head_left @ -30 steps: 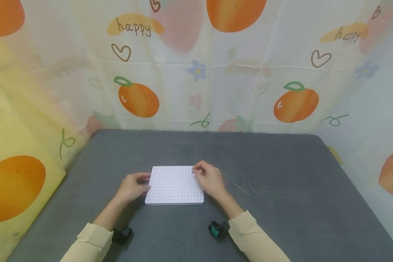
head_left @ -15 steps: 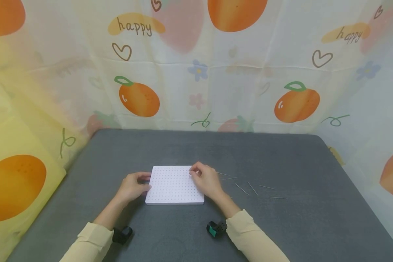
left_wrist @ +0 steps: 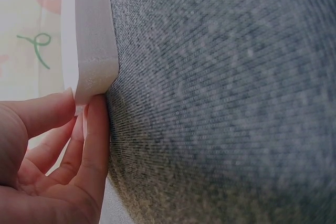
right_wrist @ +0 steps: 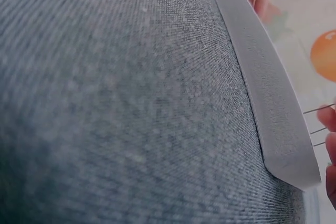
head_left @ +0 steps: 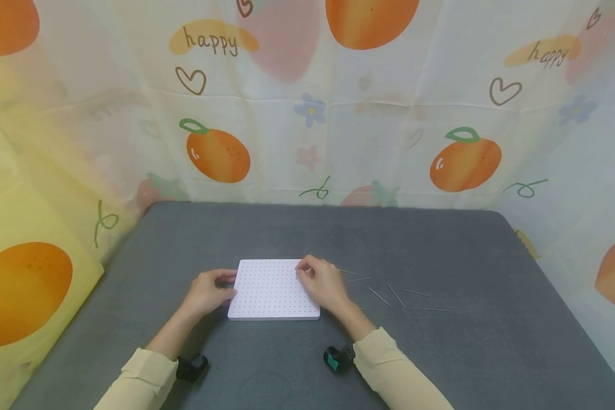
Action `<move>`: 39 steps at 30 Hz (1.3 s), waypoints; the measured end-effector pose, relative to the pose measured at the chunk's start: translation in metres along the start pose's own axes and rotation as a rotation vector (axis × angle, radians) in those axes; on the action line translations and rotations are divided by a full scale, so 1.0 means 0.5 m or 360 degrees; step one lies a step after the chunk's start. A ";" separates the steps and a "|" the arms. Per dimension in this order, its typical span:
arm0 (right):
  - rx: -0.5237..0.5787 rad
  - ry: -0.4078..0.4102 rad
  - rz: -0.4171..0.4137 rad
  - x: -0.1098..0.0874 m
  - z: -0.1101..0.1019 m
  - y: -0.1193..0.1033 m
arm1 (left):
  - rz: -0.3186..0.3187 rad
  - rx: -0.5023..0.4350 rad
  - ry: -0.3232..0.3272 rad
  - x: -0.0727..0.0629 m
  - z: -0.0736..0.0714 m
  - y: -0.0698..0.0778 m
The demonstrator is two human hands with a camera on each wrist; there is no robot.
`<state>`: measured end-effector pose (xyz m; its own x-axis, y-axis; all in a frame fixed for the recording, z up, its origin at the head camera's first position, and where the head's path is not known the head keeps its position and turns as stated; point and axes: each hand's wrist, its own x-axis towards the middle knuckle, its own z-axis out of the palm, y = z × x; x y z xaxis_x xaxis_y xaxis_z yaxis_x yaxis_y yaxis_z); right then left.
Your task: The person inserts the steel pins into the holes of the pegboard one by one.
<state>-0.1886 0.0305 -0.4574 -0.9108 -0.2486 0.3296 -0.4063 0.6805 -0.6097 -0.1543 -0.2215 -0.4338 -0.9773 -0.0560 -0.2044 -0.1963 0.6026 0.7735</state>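
Both cream sleeves get chopped off at the bottom of the head view, forearms angled inward. Left hand has its thumb and fingers gripping the left edge of the white pegboard, which sits flat on the gray table. Right hand arches over the board's far right corner and hides it, thumb and index pinching a thin pin; those fingers are cut off in the right wrist view. Loose pins lie to the right, one partly behind that hand. Fruit-print curtain at the back.
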 end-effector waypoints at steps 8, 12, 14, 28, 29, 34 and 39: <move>-0.0065 -0.0033 0.0025 0.001 0.002 -0.001 | 0.0002 -0.0007 -0.0002 0.001 0.000 -0.001; -0.0080 -0.0047 -0.0004 0.000 0.000 -0.001 | -0.0011 0.0005 -0.0009 0.002 -0.001 -0.001; -0.0085 -0.0063 -0.0014 0.000 0.000 0.000 | -0.0021 0.0003 -0.0010 0.001 -0.001 -0.001; -0.0040 -0.0083 -0.0087 -0.010 -0.021 0.021 | 0.0001 -0.0009 -0.0003 -0.001 0.001 -0.002; -0.0022 -0.0082 -0.0093 -0.011 -0.026 0.022 | 0.0006 -0.0011 -0.0004 -0.001 0.001 -0.003; 0.0002 -0.0068 -0.0101 -0.016 -0.053 0.027 | 0.0020 -0.0016 -0.0002 0.001 0.002 -0.005; -0.0021 -0.0019 -0.0099 -0.019 -0.083 0.041 | 0.0009 -0.0017 -0.0002 0.000 0.002 -0.003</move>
<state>-0.1851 0.0755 -0.4431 -0.8846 -0.2989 0.3580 -0.4614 0.6725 -0.5787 -0.1538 -0.2218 -0.4356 -0.9783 -0.0514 -0.2007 -0.1915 0.5944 0.7810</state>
